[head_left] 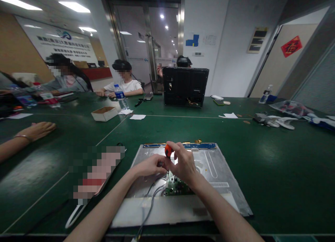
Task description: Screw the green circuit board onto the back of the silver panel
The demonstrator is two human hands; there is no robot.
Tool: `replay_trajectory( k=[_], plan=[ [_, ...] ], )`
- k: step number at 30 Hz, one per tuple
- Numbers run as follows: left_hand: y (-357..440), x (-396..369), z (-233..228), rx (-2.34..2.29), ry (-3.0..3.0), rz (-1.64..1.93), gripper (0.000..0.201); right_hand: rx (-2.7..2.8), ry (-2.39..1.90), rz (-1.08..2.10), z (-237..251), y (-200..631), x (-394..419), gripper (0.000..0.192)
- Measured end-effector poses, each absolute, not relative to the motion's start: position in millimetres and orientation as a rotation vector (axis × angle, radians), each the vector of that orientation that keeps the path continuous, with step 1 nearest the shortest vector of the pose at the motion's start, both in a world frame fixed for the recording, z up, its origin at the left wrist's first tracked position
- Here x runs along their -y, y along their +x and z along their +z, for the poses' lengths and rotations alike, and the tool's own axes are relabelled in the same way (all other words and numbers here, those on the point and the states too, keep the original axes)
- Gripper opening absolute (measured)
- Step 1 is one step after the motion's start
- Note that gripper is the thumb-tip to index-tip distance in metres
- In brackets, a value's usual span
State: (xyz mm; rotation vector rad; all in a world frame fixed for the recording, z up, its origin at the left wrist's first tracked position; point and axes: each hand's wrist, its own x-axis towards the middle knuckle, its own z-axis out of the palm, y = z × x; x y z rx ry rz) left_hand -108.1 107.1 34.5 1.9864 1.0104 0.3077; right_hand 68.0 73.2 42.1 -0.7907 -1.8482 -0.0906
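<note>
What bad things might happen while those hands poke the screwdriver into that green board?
The screwdriver, gripped by the right hand and steadied by the left hand, might slip and scratch the green circuit board. The grey cables beside it may get snagged or nicked.

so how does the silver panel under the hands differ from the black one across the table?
The silver metal panel lies flat on the green table; the black monitor back shell stands upright. The silver one carries an exposed green circuit board; the black one shows open cutouts. Both are rectangular.
</note>
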Motion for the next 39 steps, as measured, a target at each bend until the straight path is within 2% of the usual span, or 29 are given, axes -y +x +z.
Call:
replay_trajectory(
  k=[8,18,27,35,39],
  plan=[
    [-107.4,-106.7,36.1,-0.963,1.99,0.333,0.014,1.868,-0.787,-0.071,41.6,66.7,-71.2,0.061],
    [-108.0,-107.2,36.6,-1.0,2.017,0.309,0.01,1.843,-0.796,-0.058,41.3,68.0,-73.8,0.045],
    [-109.5,-109.1,33.4,-0.952,1.995,0.303,0.013,1.858,-0.809,-0.074,44.8,66.6,-70.1,0.062],
    [-108.0,-106.8,37.6,-1.02,1.988,0.288,0.011,1.866,-0.82,-0.086,43.8,69.1,-73.2,0.05],
    [-107.9,-105.7,37.2,-1.048,1.989,0.282,0.01,1.88,-0.838,-0.09,44.5,68.4,-73.4,0.054]
  ],
)
